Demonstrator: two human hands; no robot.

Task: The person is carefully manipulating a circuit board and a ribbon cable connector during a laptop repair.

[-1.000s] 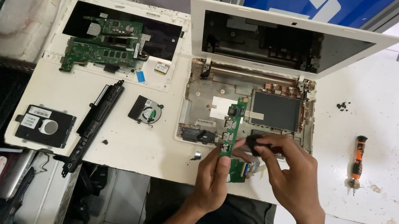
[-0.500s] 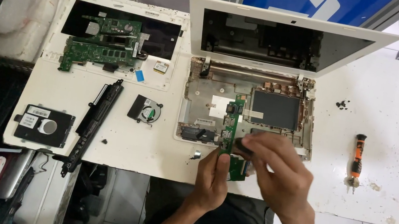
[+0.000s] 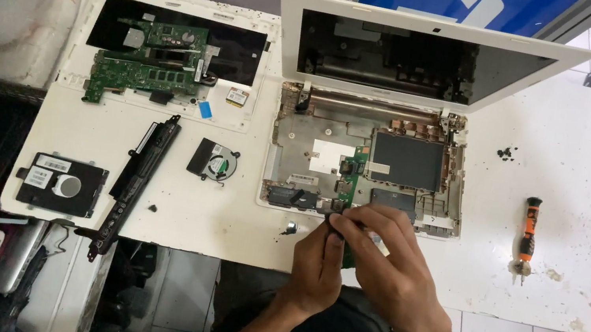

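Observation:
An opened white laptop point(image 3: 360, 161) lies on the white table with its lid tilted back and its base stripped bare. A narrow green circuit board point(image 3: 351, 175) stands over the front of the base. My left hand point(image 3: 318, 262) grips its lower end from the left. My right hand point(image 3: 385, 263) covers the same end from the right, fingers pinched on a small dark part at the board's edge. Both hands touch each other at the table's front edge.
Left of the laptop lie a green motherboard point(image 3: 141, 72) on a removed keyboard panel, a cooling fan point(image 3: 214, 160), a long black battery point(image 3: 145, 165) and a hard drive point(image 3: 60, 184). An orange-black screwdriver point(image 3: 527, 233) rests at the right. Small screws point(image 3: 506, 153) sit nearby.
My hands and the green board shifted slightly toward me and lower. My right hand closed further over the board's end, hiding the dark part seen earlier.

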